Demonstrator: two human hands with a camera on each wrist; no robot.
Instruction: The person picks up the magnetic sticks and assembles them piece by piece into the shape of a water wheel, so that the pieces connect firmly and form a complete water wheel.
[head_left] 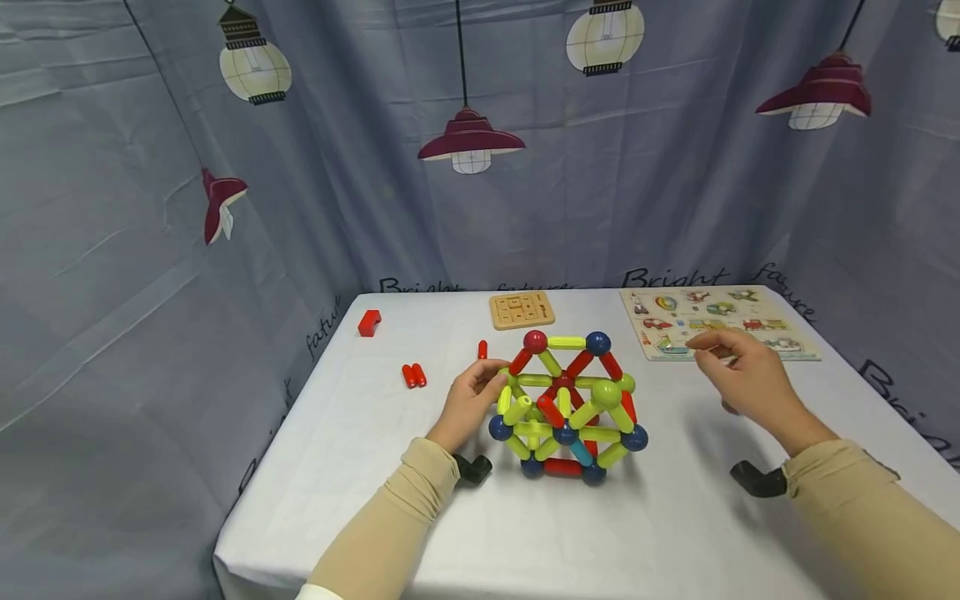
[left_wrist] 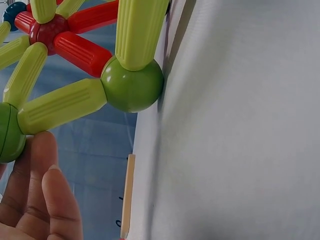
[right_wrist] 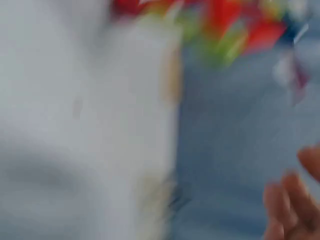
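A ball-and-stick magnetic building structure (head_left: pixel 564 434) with red, lime and blue parts is on the white table. My left hand (head_left: pixel 467 406) holds it at the left side, thumb and fingers at a green ball (left_wrist: pixel 7 132). In the left wrist view, lime rods (left_wrist: pixel 65 105) and a red ball (left_wrist: pixel 48 33) fan out above the fingers. Away to the right, my right hand (head_left: pixel 750 379) hovers over the table with fingers loosely bent and nothing visible in them. The right wrist view is blurred; the fingers (right_wrist: pixel 295 200) there are apart from the structure.
Two red rods (head_left: pixel 414 376) lie to the left, another red rod (head_left: pixel 482 349) behind the left hand. A red arched block (head_left: pixel 370 322) sits at the far left. Along the back are a wooden number board (head_left: pixel 522 309) and a picture puzzle board (head_left: pixel 712 312). Curtains enclose the table.
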